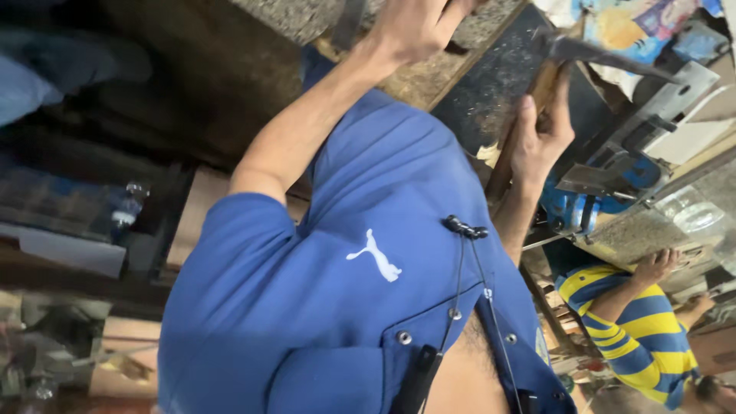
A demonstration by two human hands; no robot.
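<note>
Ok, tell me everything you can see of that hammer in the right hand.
The hammer has a brown wooden handle and a dark metal head that tapers to a long, thin point aimed right. It is held roughly upright, slightly tilted, over a dark speckled board. The right hand is wrapped around the handle just below the head. The lower handle is mostly hidden behind hand and wrist.

Colourful printed paper wrappers (632,27), blue, yellow and pink, crumpled at the far corner of the worktop (498,84). Brown cardboard box (713,349) low at the right, beyond the worktop's edge.
</note>
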